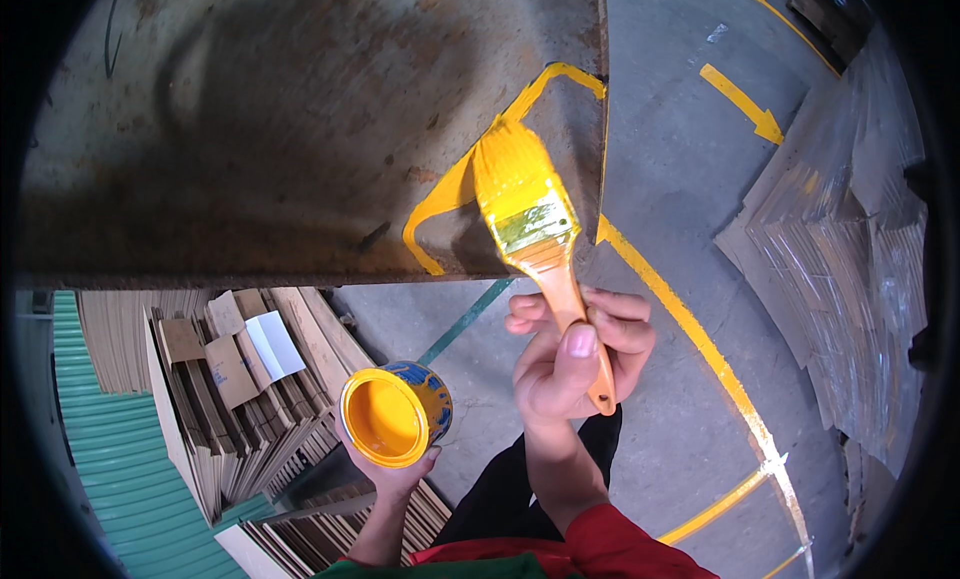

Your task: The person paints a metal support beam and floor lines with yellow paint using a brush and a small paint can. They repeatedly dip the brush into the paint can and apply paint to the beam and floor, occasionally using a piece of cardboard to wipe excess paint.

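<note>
Paintbrush (530, 214) sat in our right hand (572, 364), thumb and fingers (622, 333) pinched around its wooden handle (564, 294); yellow-coated bristles (514, 169) overlapped the yellow line (437, 199) on the stained metal panel (300, 109); we could not confirm contact. Our left hand (393, 472) curled round the open paint can (434, 397), to the brush's left.

Cardboard stack (234, 381), left; plastic-wrapped stack (838, 229), right; yellow floor arrow (740, 103)

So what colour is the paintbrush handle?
The paintbrush handle is orange-brown, clearest in the head view.
</note>
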A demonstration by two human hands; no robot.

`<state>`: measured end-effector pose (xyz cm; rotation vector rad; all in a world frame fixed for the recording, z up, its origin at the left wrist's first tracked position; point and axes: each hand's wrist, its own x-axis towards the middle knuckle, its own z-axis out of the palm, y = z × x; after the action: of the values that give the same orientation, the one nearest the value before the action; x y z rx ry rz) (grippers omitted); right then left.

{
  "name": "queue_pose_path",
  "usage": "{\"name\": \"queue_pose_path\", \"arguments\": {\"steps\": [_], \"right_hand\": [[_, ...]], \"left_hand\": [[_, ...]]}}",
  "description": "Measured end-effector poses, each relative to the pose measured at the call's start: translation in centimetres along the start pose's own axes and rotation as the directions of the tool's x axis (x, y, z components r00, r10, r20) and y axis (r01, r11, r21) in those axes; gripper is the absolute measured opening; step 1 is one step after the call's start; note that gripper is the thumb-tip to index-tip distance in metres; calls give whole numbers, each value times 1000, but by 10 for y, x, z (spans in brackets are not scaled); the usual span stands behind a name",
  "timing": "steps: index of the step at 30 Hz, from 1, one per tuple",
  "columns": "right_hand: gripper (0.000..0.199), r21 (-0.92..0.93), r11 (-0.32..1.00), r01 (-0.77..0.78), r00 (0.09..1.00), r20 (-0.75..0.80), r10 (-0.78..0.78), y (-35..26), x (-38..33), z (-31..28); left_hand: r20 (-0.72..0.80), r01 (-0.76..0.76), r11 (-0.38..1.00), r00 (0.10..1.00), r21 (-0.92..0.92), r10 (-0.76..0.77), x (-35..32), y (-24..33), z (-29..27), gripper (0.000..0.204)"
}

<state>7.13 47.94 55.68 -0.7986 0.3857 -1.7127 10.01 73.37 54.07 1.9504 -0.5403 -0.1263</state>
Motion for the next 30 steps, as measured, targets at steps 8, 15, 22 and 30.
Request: {"name": "queue_pose_path", "arguments": {"steps": [8, 15, 22, 30], "right_hand": [[29, 79, 992, -102, 993, 60, 98, -14, -11, -3], [21, 138, 911, -388, 922, 44, 386, -28, 6, -8], [11, 376, 811, -448, 852, -96, 515, -52, 31, -60], [10, 129, 848, -513, 814, -242, 529, -192, 36, -143]], "left_hand": [[-12, 13, 1000, 1000, 23, -13, -2, -1, -1, 130], [-16, 20, 1000, 1000, 5, -20, -3, 2, 1, 130], [29, -42, 998, 999, -45, 43, -12, 10, -2, 127], [157, -166, 977, 970, -137, 186, -44, 64, -4, 125]]}}
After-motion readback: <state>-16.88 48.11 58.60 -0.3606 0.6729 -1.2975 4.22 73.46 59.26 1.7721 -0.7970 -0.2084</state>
